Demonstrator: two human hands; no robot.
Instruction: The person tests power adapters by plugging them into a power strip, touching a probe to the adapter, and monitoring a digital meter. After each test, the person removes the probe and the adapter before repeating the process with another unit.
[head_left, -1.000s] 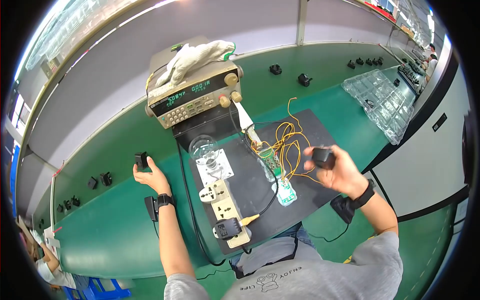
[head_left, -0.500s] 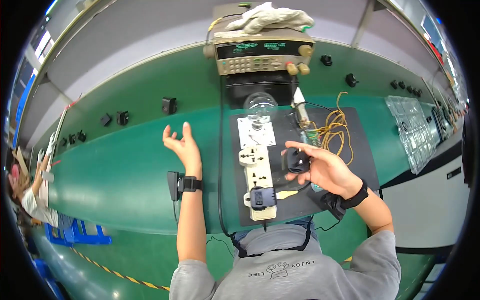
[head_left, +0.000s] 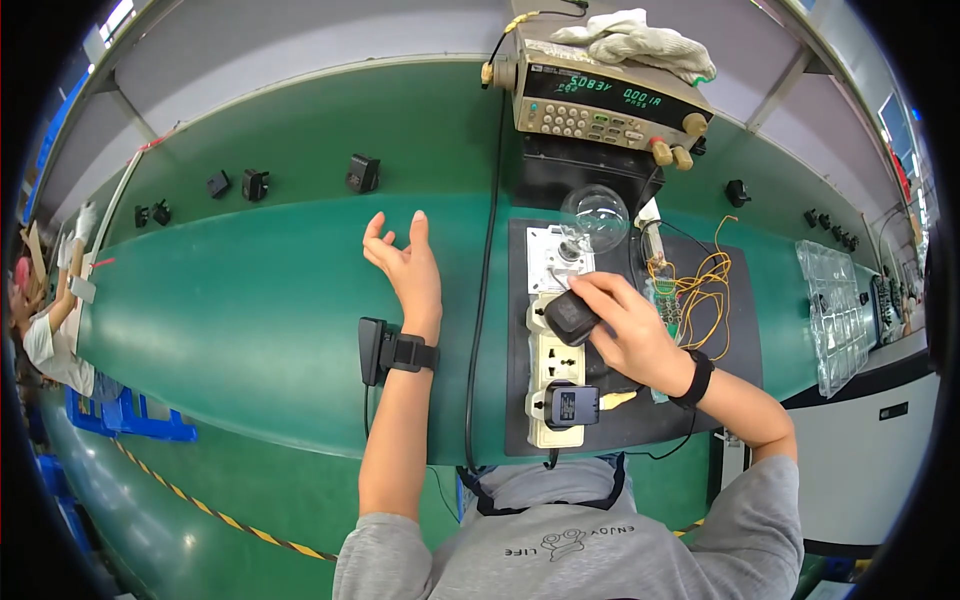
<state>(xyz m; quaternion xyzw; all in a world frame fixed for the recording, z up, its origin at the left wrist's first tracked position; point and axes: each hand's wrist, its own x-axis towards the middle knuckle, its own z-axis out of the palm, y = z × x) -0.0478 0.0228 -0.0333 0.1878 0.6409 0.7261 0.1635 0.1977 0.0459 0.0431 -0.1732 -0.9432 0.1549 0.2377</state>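
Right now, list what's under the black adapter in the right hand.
Part of the cream power strip shows beneath the held adapter; the strip's surface directly under is covered, so contact cannot be told.

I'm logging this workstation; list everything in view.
held adapter: one, black, right hand
plugged adapter: one, black, power strip
loose adapters: several, black, along bench
power strip: one, cream, mat
bulb: one, clear, beyond power strip
meter: one, beige, black box
glove bundle: one, white, atop meter
circuitry: some, green, mat
wires: several, yellow, mat
tray: one visible, clear, right
worker: one clearly, white top, far left
left hand: one, bare, above bench
right hand: one, bare, over mat
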